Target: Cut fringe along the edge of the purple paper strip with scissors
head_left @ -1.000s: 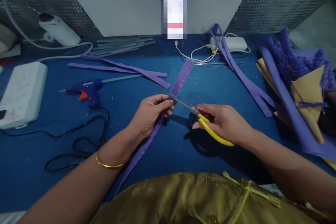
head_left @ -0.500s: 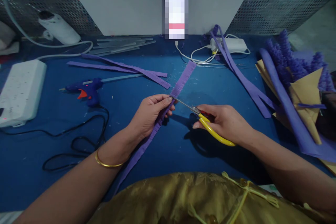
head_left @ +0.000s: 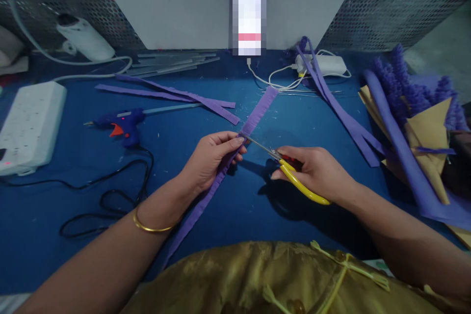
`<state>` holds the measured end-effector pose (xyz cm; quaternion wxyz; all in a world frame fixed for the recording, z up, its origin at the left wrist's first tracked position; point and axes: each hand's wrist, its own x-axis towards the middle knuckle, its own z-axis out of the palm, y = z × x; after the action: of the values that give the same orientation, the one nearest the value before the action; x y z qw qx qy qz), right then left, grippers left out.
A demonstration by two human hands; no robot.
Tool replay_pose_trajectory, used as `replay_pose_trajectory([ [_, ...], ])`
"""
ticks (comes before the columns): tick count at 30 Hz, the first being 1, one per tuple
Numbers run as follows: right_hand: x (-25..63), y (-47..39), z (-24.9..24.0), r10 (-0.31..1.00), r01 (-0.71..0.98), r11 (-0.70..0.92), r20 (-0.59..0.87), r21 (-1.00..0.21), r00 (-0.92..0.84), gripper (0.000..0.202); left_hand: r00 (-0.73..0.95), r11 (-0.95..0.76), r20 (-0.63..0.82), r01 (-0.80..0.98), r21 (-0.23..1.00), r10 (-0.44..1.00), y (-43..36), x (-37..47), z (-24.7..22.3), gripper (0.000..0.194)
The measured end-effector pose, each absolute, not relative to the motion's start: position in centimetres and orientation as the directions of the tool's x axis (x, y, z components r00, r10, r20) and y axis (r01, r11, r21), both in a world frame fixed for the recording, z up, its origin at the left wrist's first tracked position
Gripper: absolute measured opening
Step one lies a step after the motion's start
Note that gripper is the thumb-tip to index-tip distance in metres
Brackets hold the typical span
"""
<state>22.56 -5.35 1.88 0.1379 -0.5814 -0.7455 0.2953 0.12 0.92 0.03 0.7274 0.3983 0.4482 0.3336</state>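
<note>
A long purple crepe paper strip (head_left: 260, 110) runs slantwise through my left hand (head_left: 217, 159), pinched between thumb and fingers. Its upper end points away from me, and its lower part trails down to my lap. Yellow-handled scissors (head_left: 303, 186) are gripped in my right hand (head_left: 316, 171). Their narrow blades reach left to the strip right at my left thumb tip; whether they are fully closed I cannot make out. More purple strips (head_left: 176, 95) lie crossed just beyond my left hand.
A blue glue gun (head_left: 127, 125) with a glue stick in it lies at left, its black cord looped below. Behind are a white power strip (head_left: 33, 125), clear glue sticks (head_left: 172, 63) and a phone (head_left: 249, 12). Purple flowers in brown paper (head_left: 429, 127) lie at right.
Both hands, the strip and the scissors stay almost where they were. The whole view has shifted very slightly.
</note>
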Motion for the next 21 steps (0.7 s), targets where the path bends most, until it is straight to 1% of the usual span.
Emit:
replay_pose_trajectory([
  [5, 22.54, -5.40, 1.59, 0.955, 0.806, 0.175, -0.103, -0.566, -0.279, 0.044, 0.352, 0.437, -0.375, -0.112, 0.893, 0.857, 0.88, 0.13, -0.06, 0.020],
  [15, 22.53, -5.55, 1.34, 0.966, 0.865, 0.218, -0.024, -0.452, -0.256, 0.055, 0.337, 0.437, -0.371, -0.145, 0.888, 0.865, 1.02, 0.09, -0.21, 0.023],
  [21, 22.59, -5.58, 1.10, 0.965, 0.864, 0.229, -0.014, -0.449, -0.263, 0.057, 0.337, 0.437, -0.374, -0.132, 0.890, 0.864, 1.01, 0.17, -0.31, 0.023],
])
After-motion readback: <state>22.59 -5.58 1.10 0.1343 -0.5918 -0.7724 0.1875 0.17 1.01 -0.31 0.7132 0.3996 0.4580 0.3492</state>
